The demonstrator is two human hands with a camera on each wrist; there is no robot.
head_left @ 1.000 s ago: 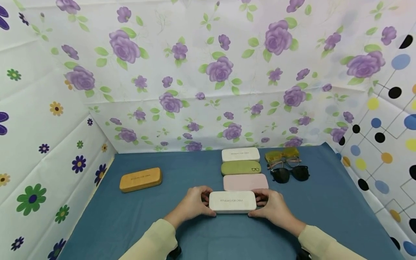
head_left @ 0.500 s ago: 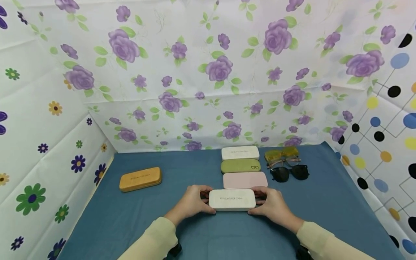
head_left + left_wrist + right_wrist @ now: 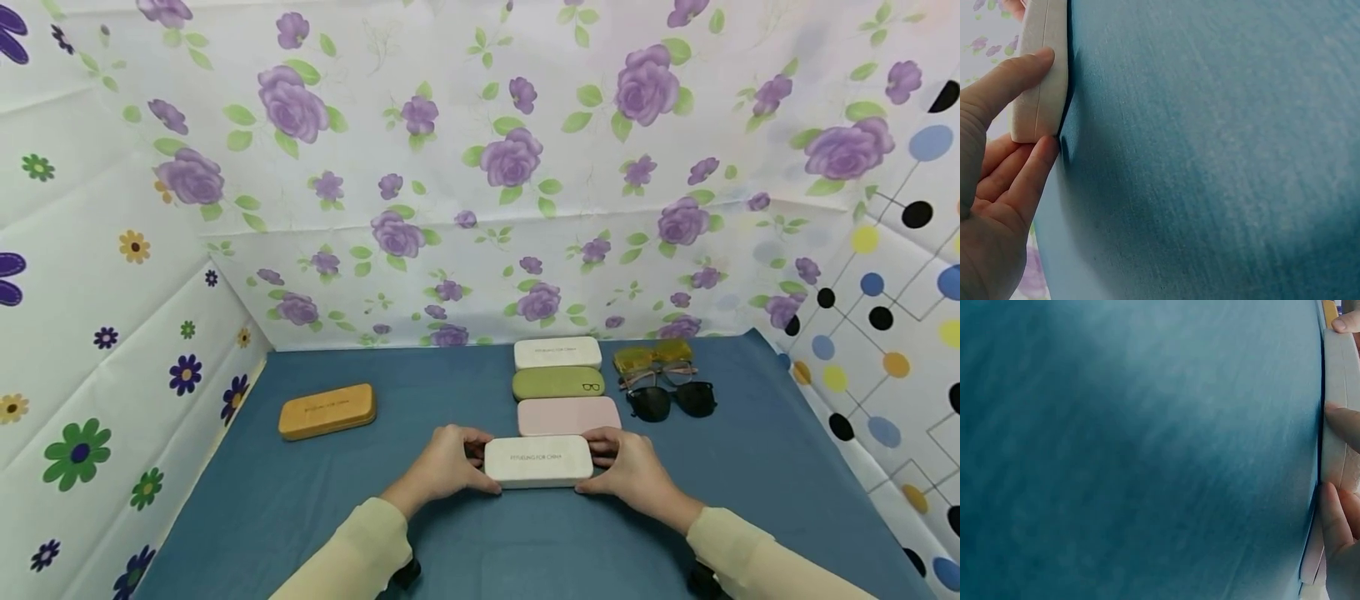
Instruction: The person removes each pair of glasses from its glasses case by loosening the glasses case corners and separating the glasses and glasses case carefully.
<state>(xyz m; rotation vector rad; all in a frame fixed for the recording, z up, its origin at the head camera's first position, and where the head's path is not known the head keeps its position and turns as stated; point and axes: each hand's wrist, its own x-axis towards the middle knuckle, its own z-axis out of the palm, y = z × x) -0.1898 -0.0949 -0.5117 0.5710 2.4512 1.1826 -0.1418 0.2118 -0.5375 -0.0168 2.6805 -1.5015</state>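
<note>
A white glasses case with lettering on its lid lies on the blue cloth, its long side toward me. My left hand grips its left end, thumb on the near side. At the opposite end my right hand holds it in the same way. In the left wrist view the thumb of the left hand presses the side of the white case, and fingers touch its end. The right wrist view catches part of the right hand at the case's other end. Directly behind lies a pink glasses case.
A green glasses case and another white case continue the column behind the pink one. To their right lie yellow glasses, clear glasses and black sunglasses. An orange glasses case sits at the left on the blue cloth.
</note>
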